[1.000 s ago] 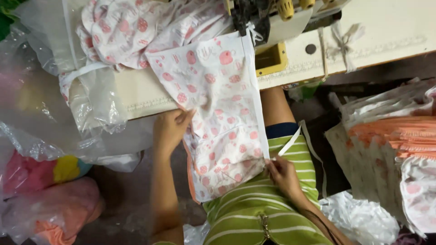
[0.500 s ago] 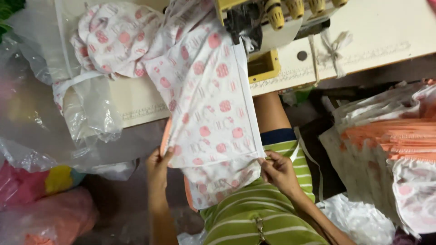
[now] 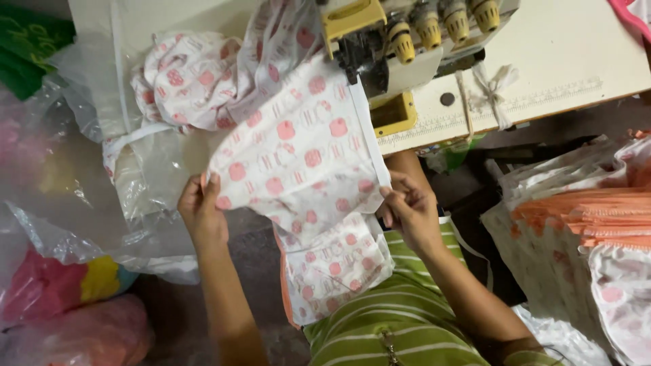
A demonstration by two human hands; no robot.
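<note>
White cotton fabric piece (image 3: pixel 305 156) with pink dots is stretched between both hands, top end up under the yellow sewing machine (image 3: pixel 400 41) on the tabletop (image 3: pixel 576 68). Left hand (image 3: pixel 201 210) pinches its left corner, right hand (image 3: pixel 409 210) pinches the banded right edge, lower part draping onto the green striped shirt (image 3: pixel 400 318)

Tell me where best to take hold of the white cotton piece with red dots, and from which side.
Probably by the two lower corners of the white red-dotted fabric piece, coming from the near edge, as the left hand and right hand do: its far end runs under the sewing machine.
</note>
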